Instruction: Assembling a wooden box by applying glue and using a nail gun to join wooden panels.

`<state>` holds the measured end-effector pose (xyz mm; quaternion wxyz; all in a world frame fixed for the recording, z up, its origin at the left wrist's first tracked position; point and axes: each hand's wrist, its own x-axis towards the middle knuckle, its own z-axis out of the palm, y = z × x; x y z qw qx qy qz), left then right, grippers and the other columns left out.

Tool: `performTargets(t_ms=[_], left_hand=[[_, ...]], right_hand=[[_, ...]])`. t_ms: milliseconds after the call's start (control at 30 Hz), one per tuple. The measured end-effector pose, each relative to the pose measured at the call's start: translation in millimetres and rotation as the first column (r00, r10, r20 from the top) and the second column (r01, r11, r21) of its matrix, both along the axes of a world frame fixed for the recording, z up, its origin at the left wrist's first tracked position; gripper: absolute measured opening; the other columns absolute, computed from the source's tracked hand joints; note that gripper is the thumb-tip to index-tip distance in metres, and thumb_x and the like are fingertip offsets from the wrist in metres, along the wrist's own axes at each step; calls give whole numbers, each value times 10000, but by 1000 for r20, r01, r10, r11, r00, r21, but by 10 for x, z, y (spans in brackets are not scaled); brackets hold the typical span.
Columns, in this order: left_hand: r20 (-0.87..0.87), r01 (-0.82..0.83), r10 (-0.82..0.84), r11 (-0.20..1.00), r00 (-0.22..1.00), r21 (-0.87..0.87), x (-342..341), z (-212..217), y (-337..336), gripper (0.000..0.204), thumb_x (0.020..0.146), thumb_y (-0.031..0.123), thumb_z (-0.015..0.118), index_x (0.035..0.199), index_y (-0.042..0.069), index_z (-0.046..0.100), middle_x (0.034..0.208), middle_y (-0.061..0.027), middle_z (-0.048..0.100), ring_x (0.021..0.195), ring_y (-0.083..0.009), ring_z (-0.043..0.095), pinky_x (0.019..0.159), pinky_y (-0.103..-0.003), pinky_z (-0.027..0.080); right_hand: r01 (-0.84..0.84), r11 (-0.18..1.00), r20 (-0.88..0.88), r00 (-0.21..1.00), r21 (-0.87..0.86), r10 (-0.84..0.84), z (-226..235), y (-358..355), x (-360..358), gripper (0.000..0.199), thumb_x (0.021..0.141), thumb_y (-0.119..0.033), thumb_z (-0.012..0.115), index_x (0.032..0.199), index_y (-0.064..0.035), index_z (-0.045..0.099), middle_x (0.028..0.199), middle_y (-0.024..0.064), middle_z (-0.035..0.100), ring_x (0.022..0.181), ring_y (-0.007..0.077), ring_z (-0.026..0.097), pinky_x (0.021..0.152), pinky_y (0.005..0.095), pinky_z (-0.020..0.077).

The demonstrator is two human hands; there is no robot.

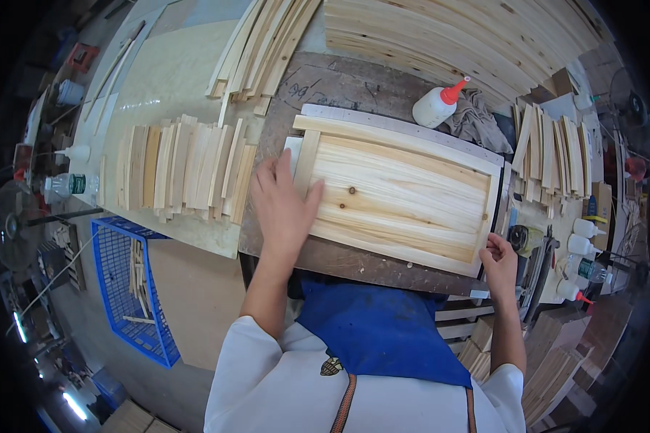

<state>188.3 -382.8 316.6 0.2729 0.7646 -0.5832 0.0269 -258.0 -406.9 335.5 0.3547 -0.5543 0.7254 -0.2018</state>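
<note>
A pale wooden panel (404, 195) with thin framing strips along its edges lies on a dark worn workbench (354, 79). My left hand (282, 206) lies flat with fingers spread on the panel's left end, over the left framing strip. My right hand (500, 261) pinches the panel's near right corner with curled fingers. A white glue bottle (438, 105) with a red nozzle lies just beyond the panel's far edge.
Short wooden slats (184, 169) lie in a row to the left, longer strips (263, 47) and boards (469, 36) at the back. More slats (552, 155) and glue bottles (583, 249) are at right. A blue wire basket (133, 289) stands lower left. A nail gun (529, 242) lies beside my right hand.
</note>
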Motion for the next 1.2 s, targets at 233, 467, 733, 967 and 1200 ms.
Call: performTargets(t_ms=[233,467,733,967,1200], left_hand=[[-184,-67,94,986,978,151,106,-18,-151,739,832,244,804,1488,36,537,1275,-263,593,1200,-444,549,1071,-535,453],[-217,-71,84,995,973,68,139,-53,-157,744,829,210,785,1497,19,521,1245,-256,598,1178,-446,553,1051,-539,464],[-67,-72,71,997,995,-9,10,-60,-74,763,843,234,827,1509,29,515,1284,-250,594,1252,-426,541,1056,-544,462],[-118,646,-660,751,742,-135,-668,-148,543,400,849,199,854,1222,116,739,1113,-87,698,1040,-313,669,919,-454,534],[-33,650,-664,740,747,-171,-649,-370,625,312,793,101,846,1094,152,786,1081,-4,713,987,-248,655,846,-416,518]], right_hand=[[41,999,77,996,26,-43,22,13,44,495,882,-38,731,1341,118,631,1109,78,669,912,104,623,857,260,546],[25,996,103,994,89,-34,78,-24,53,503,881,-25,737,1353,106,622,1111,68,683,947,103,626,887,256,541],[-33,998,75,997,51,29,46,5,25,518,901,-51,756,1377,95,611,1133,71,688,957,104,629,901,260,542],[-28,999,9,1000,28,28,53,38,13,495,914,-68,765,1366,83,630,1121,60,686,960,103,634,898,264,545],[103,986,78,993,-134,-93,22,178,-405,523,928,-105,763,1404,48,611,1151,86,708,994,185,686,932,323,561]])
